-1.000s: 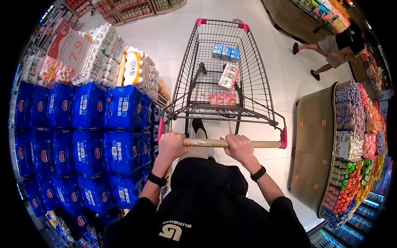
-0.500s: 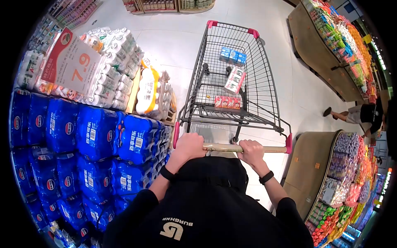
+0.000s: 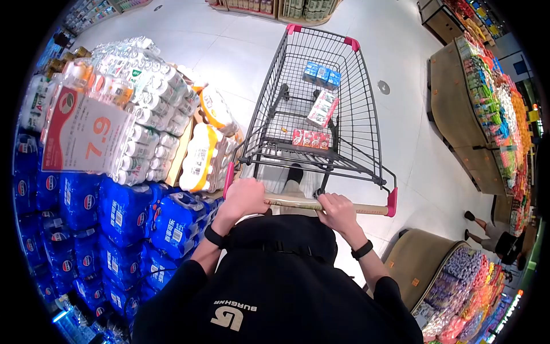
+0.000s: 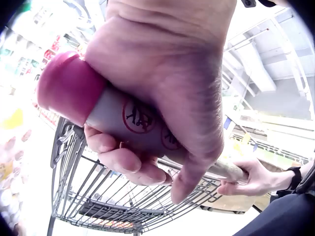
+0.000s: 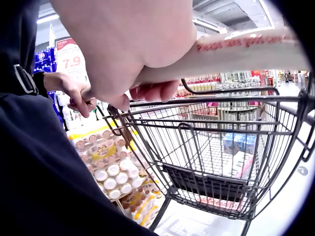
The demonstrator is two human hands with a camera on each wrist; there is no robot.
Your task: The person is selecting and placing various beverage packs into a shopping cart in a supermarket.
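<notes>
A wire shopping cart [image 3: 321, 92] with pink corner caps stands in front of me on a pale tiled floor. My left hand [image 3: 245, 196] grips the cart handle [image 3: 366, 208] near its left pink end [image 4: 66, 86]; my right hand [image 3: 338, 211] grips it near the middle. In the left wrist view my fingers [image 4: 123, 160] curl under the bar. The right wrist view shows my right hand [image 5: 142, 54] wrapped over the handle [image 5: 246, 51]. Inside the cart lie a blue carton pack [image 3: 322, 74], a white and pink pack [image 3: 322, 108] and a red pack [image 3: 310, 138].
Stacked blue bottle packs [image 3: 120, 212] and shrink-wrapped white bottles [image 3: 149, 109] with a 7.9 price sign [image 3: 86, 132] crowd the cart's left side. Candy display stands [image 3: 492, 109] line the right, another [image 3: 452, 281] near my right elbow. A person [image 3: 504, 241] walks at far right.
The cart has rolled forward past the blue stack toward the white bottle packs, and my view has swung. The walking person has slipped to the lower right. Both hands stay on the handle.
</notes>
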